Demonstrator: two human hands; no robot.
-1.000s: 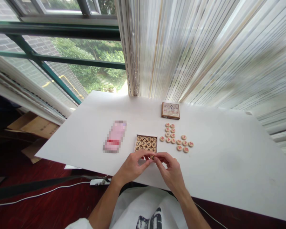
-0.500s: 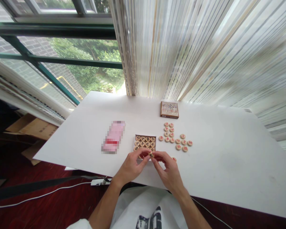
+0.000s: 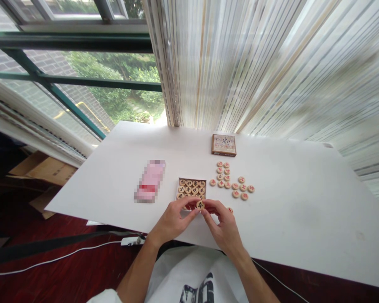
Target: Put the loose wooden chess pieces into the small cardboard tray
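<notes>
Between the fingertips of my left hand [image 3: 176, 219] and my right hand [image 3: 220, 219] is a round wooden Chinese chess piece [image 3: 200, 205] with a black character facing up. Both hands pinch it over the near right corner of an open box [image 3: 178, 185]. Rows of pieces with black characters lie in that box; my fingers hide its near part. Just beyond my right hand, a red-marked piece [image 3: 230, 210] is partly covered by the fingers. To the right of the box, several loose pieces [image 3: 235, 186] lie flat, mostly marked in red.
A closed decorated box [image 3: 224, 145] lies near the back of the white table [image 3: 303, 193]. A pink, blurred-out flat object [image 3: 150, 181] is left of the open box. Striped curtains [image 3: 233, 63] hang behind the table. A white power strip [image 3: 132, 240] sits by the front edge.
The piece between my fingertips has turned, so its black character now faces up more fully. My hands have stayed in nearly the same place.
</notes>
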